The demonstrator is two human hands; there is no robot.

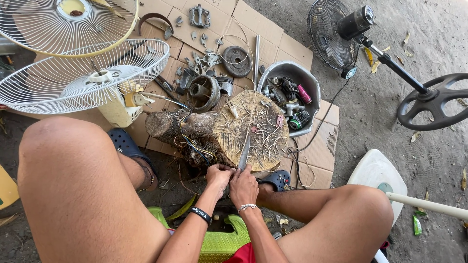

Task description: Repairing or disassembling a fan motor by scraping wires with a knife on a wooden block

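Observation:
My right hand [243, 186] grips a knife [244, 152] whose blade points up over a round wooden log block [243, 127] littered with wire scraps. My left hand [219, 175] sits close beside it, fingers pinched on something small at the knife's base; what it holds is hidden. A bundle of coloured wires [195, 146] runs from the log's left side toward my hands. My knees frame the view on both sides.
White fan grilles [83, 73] lie at upper left. Metal fan parts [209, 63] are spread on cardboard [273, 34]. A grey basin [312, 87] holds small parts. A black standing fan [341, 29] and base [434, 100] stand at right. A green stool [219, 243] is under me.

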